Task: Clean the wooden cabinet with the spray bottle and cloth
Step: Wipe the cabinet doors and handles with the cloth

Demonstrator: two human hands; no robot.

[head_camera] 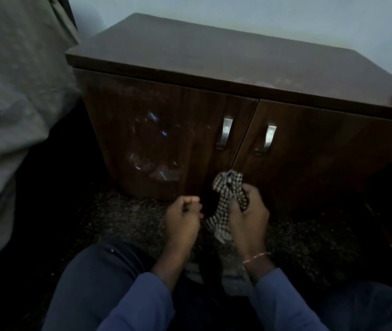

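On the speckled floor [123, 218] (dim room) stands the smeared wooden cabinet [166, 139].

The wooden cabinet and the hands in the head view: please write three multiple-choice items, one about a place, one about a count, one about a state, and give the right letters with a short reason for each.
1. Where on the wooden cabinet are the wet-looking smears?
A. on the left door
B. on the right door
C. on the side panel

2. How many metal handles does the cabinet front show?
A. one
B. two
C. four

3. What is the state of the checked cloth?
A. spread flat on the cabinet top
B. lying on the floor untouched
C. bunched in the right hand

Answers:
1 A: the shiny marks lie on the left door, left of its handle.
2 B: one handle sits on the left door and one handle on the right door.
3 C: the right hand grips the cloth, while the left hand is curled and holds nothing.
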